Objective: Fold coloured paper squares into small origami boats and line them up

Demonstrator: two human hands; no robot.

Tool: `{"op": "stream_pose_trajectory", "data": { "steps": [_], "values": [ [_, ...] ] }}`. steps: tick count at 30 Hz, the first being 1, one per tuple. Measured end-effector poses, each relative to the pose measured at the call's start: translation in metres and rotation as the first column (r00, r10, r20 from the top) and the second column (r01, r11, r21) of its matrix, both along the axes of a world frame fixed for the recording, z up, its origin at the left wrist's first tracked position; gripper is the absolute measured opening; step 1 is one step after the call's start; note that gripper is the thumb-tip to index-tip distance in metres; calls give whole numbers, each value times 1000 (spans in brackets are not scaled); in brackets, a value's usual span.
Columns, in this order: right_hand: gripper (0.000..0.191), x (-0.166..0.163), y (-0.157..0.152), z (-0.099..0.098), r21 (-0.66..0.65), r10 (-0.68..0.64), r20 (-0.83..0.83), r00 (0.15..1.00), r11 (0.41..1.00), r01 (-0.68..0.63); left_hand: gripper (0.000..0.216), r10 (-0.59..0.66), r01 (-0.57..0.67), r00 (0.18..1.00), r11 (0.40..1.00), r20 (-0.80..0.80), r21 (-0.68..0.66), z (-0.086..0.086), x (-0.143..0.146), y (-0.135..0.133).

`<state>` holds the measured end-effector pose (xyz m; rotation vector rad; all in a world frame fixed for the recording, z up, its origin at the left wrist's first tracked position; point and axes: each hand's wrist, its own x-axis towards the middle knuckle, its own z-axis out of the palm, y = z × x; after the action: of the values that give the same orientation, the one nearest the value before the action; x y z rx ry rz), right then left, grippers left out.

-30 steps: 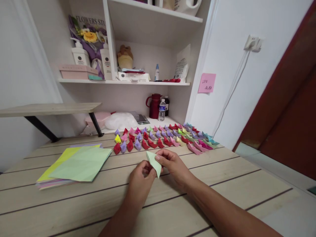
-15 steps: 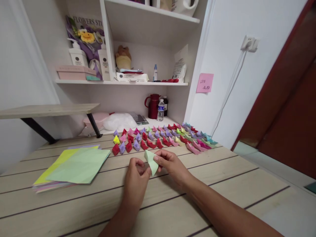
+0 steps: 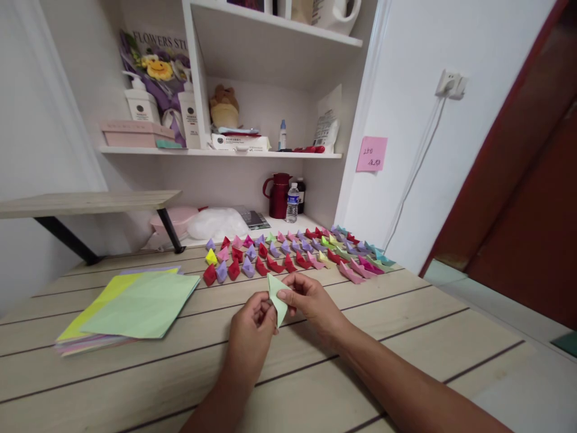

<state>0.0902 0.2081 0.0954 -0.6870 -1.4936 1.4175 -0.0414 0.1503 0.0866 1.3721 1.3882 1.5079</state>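
A small folded piece of pale green paper (image 3: 278, 299) is held upright between both hands above the wooden table (image 3: 311, 385). My right hand (image 3: 312, 302) pinches it from the right, thumb on its near face. At its lower left edge, my left hand (image 3: 253, 322) grips with curled fingers and thumb. Just beyond the hands stand rows of folded paper boats (image 3: 275, 263) in red, pink, purple, yellow, green and blue. On the left lies a stack of square paper sheets (image 3: 135, 304), light green on top with yellow beneath.
A raised wooden shelf (image 3: 90, 202) on black legs stands at the back left. Behind the boats are a dark red jug (image 3: 279, 197), a water bottle (image 3: 293, 204) and a white plastic bag (image 3: 217, 224). A pink note (image 3: 371, 154) sticks to the wall.
The folded green paper has turned slightly and now looks narrower at its lower end. My left fingers have closed in against its left edge. The view has shifted a little.
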Motion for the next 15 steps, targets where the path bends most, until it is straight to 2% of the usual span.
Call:
{"op": "stream_pose_trajectory", "data": {
  "steps": [3, 6, 9, 12, 15],
  "values": [
    [40, -1, 2, -2, 16, -29, 16, 999, 999, 29, 20, -18, 18, 1000, 1000, 5, -21, 3, 2, -3],
    [43, 1, 4, -4, 69, -117, 26, 993, 991, 115, 20, 0, 0, 1000, 1000, -16, -28, 2, 2, -3],
    [35, 2, 5, -5, 151, -208, 53, 977, 968, 198, 19, 36, -37, 997, 999, -65, -15, -2, 1, -2],
    [23, 2, 2, -5, 203, -163, 119, 979, 970, 137, 17, 80, -79, 988, 997, -135, 18, -5, -2, 0],
    [28, 2, -3, -3, 225, -86, 178, 980, 973, 44, 17, 120, -112, 973, 992, -196, 51, -8, -4, 2]
  ]
}}
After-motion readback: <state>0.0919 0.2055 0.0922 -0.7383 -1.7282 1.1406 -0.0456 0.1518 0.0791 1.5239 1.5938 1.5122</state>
